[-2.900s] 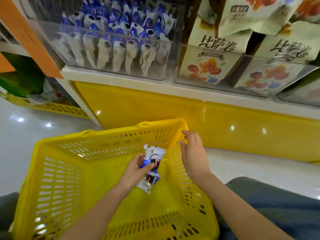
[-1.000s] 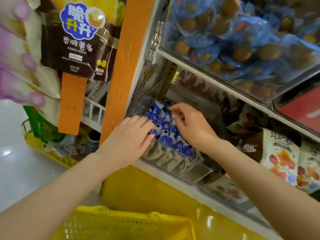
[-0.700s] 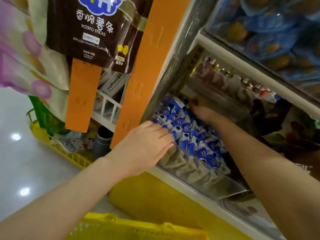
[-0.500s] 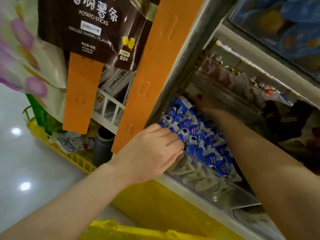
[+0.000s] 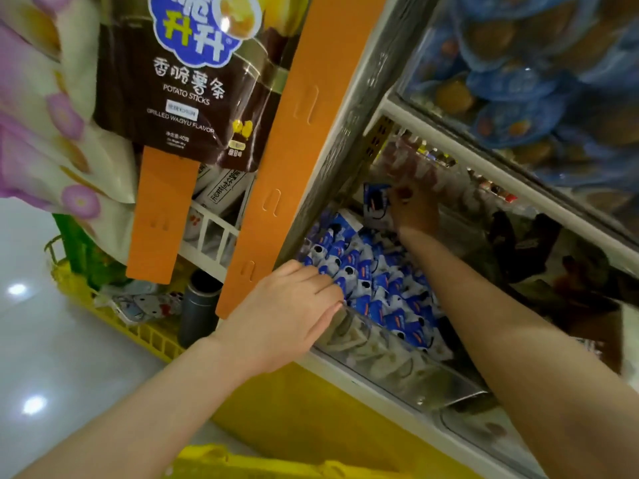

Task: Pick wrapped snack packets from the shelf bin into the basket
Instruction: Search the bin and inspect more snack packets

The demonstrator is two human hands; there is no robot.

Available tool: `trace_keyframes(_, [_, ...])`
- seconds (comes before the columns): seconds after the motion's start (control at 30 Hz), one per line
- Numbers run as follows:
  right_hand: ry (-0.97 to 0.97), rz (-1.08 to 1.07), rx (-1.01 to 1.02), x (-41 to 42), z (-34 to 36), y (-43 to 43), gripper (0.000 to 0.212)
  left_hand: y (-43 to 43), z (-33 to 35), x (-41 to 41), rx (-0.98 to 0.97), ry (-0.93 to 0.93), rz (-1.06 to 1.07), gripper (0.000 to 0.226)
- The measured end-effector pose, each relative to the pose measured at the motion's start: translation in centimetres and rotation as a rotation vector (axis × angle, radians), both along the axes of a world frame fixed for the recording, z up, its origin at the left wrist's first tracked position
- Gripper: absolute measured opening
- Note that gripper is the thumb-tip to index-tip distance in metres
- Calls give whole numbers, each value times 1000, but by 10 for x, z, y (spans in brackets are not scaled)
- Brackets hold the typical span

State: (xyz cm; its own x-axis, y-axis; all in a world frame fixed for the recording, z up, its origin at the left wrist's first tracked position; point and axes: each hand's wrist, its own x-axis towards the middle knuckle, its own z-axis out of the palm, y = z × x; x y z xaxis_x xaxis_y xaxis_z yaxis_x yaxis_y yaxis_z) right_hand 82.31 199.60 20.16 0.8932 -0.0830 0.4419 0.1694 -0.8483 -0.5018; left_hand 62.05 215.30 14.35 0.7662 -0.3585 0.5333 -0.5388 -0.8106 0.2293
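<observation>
Because only the near rim of the yellow basket (image 5: 242,461) shows at the bottom edge, its inside is hidden, and how many packets it holds cannot be told. Just behind it stands the yellow shelf base (image 5: 311,409). On the shelf sits the clear shelf bin (image 5: 397,371). The left hand (image 5: 287,316) rests on the bin's front rim with its fingers straight and close together, holding nothing. The bin is full of blue and white snack packets (image 5: 373,281), so it seems much picking is left. Deeper in the bin, in the shade, the right hand (image 5: 415,209) pinches one raised packet (image 5: 375,202) above the pile; this packet is taken out of the rows but not yet carried to the basket. The step in hand is probably the lift out.

Above the bin, an upper shelf holds round blue packs (image 5: 518,84). An orange strip (image 5: 294,150) runs down the shelf post, and beside it hangs a brown potato sticks bag (image 5: 186,81). To the left, a shiny pale floor (image 5: 41,357) reflects ceiling lights, and a second yellow crate (image 5: 138,333) lies near the post.
</observation>
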Motion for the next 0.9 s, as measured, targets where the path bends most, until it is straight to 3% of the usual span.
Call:
trace_keyframes(0.13, [-83, 31, 64, -33, 21, -12, 26, -5, 5, -7, 24, 75, 68, 41])
trace_keyframes(0.23, [-37, 73, 151, -69, 28, -18, 31, -10, 9, -18, -102, 157, 86, 35])
trace_keyframes(0.37, [45, 231, 417, -132, 29, -27, 13, -22, 21, -44, -470, 274, 68, 34])
trace_keyframes(0.43, [70, 321, 429, -167, 27, -32, 16, -31, 28, -56, -717, 345, 62, 31])
trace_keyframes(0.57, [204, 548, 409, -228, 12, -40, 17, -44, 37, -76, -1183, 658, -40, 21])
trace_keyframes(0.73, [369, 624, 466, -270, -14, -46, 8, -48, 24, -98, -1075, 734, -4, 14])
trace_keyframes(0.9, [423, 584, 486, -284, -37, -43, 19, -51, 3, -111, -1058, 804, 21, 11])
